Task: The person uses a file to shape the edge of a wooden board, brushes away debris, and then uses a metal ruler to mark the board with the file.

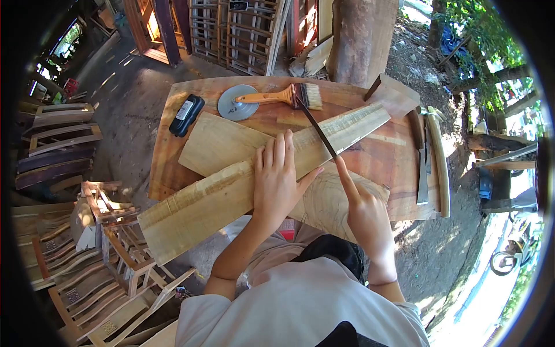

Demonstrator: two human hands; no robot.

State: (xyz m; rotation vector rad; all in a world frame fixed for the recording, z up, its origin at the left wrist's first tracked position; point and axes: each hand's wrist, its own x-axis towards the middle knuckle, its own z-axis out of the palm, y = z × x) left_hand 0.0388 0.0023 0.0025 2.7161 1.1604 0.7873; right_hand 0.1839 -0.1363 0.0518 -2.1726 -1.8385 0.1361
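Observation:
A long pale wooden board point(202, 194) lies diagonally across the table, on top of a second pale board point(222, 139). My left hand point(276, 176) rests flat on the upper board, fingers stretched out and thumb apart. Across that board's edge, right of my left hand, slants a narrow dark tool that looks like a file point(317, 128). My right hand point(364, 211) is closed around its near end, index finger extended along it; the grip itself is hidden under the hand. The tool's far tip reaches the bristle end of a wide paintbrush point(272, 96).
The wooden table point(191, 92) also bears a grey disc point(234, 111), a black case point(187, 115) and a wooden block point(393, 95). Chisel-like tools point(423, 173) lie at its right edge. Wooden chair frames point(101, 277) crowd the left; a tree trunk point(361, 40) stands behind.

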